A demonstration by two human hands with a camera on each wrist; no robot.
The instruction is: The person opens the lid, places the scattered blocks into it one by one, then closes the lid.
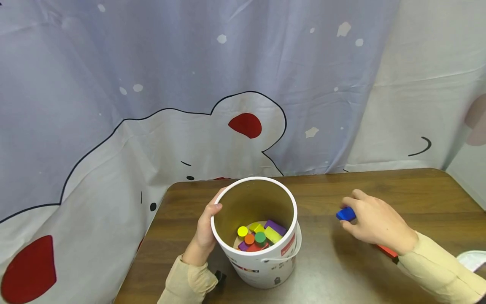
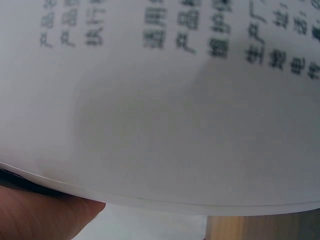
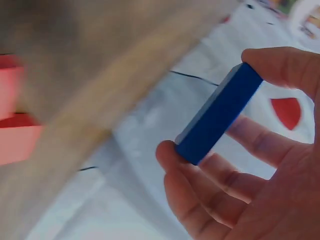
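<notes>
A white bucket (image 1: 262, 270) tilts slightly on the table, several coloured blocks (image 1: 260, 239) lying at its bottom. Its rim is gripped on the left side by my left hand (image 1: 205, 230), thumb over the edge; in the left wrist view the printed bucket wall (image 2: 150, 125) fills most of the picture. Right of the bucket, my right hand (image 1: 376, 221) holds a blue block (image 1: 346, 214) above the table. The right wrist view shows this blue rectangular block (image 3: 220, 114) pinched lengthwise between thumb and fingertips.
A red block (image 1: 387, 251) lies under the right forearm; two red blocks (image 3: 20, 137) show in the right wrist view. A white object (image 1: 472, 259) sits at the right edge. Behind the brown wooden table (image 1: 322, 190) hangs a patterned curtain (image 1: 171, 63).
</notes>
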